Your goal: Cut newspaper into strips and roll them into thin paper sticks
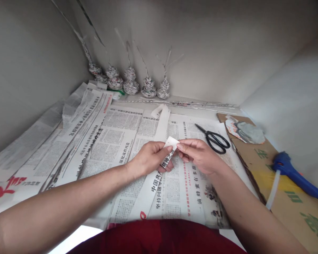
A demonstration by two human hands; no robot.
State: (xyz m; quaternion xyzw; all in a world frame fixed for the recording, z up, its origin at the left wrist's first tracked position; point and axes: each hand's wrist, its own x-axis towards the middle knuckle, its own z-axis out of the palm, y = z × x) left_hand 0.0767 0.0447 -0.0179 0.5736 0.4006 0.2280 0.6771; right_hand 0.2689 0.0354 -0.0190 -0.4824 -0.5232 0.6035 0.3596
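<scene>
Between my two hands is a newspaper strip (171,142), its near end white and its face printed with large black characters. My left hand (152,157) pinches the strip between thumb and fingers. From the other side, my right hand (197,152) grips the strip's right corner with thumb and forefinger. Beneath them, sheets of newspaper (124,151) cover the table. Another long strip (163,123), curled over at its far end, lies just beyond my hands. Black-handled scissors (214,138) rest to the right, beyond my right hand.
Several woven paper gourds (131,81) stand along the back wall, with thin rolled paper sticks (190,103) in front. Stacked newspaper strips (82,123) lie at left. On the right, a cardboard sheet (281,187) bears a blue glue gun (294,173) and a grey-stained paper scrap (247,132).
</scene>
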